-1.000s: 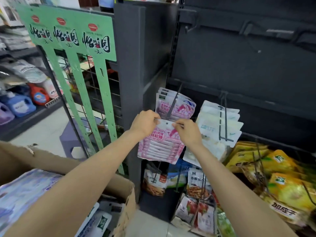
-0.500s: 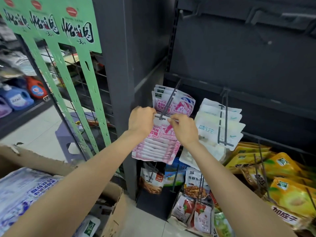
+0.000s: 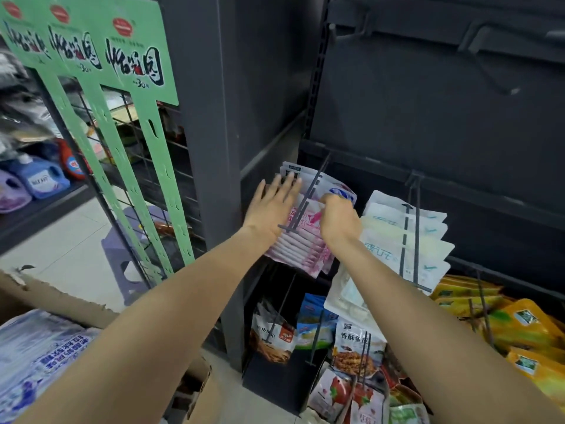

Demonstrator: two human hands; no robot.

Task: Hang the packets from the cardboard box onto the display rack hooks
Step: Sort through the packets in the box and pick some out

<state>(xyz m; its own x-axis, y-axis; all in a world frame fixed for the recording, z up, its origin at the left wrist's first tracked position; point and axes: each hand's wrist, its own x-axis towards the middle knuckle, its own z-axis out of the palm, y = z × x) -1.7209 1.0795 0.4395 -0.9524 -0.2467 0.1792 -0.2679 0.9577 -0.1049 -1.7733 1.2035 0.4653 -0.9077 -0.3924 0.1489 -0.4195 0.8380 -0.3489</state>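
Note:
A stack of pink and white packets [image 3: 298, 250] hangs on a dark rack hook [image 3: 307, 198] at the centre. My left hand [image 3: 273, 206] lies flat with straight fingers against the left side of the stack, touching the packets behind. My right hand [image 3: 339, 221] has curled fingers that pinch the top of the front pink packet [image 3: 308, 215] beside the hook. The cardboard box [image 3: 61, 298] sits at the lower left, with blue and white packets [image 3: 39, 356] inside.
White packets [image 3: 406, 237] hang on the neighbouring hook [image 3: 408, 228] to the right. Yellow bags [image 3: 501, 319] and snack packets [image 3: 354, 347] hang lower down. A green hanging display [image 3: 128, 87] and a grey post [image 3: 211, 148] stand left. A purple stool [image 3: 128, 246] is on the floor.
The pink packets have slid back along the hook. My left hand let go of them and opened flat against the stack's left side. My right hand still pinches the front packet.

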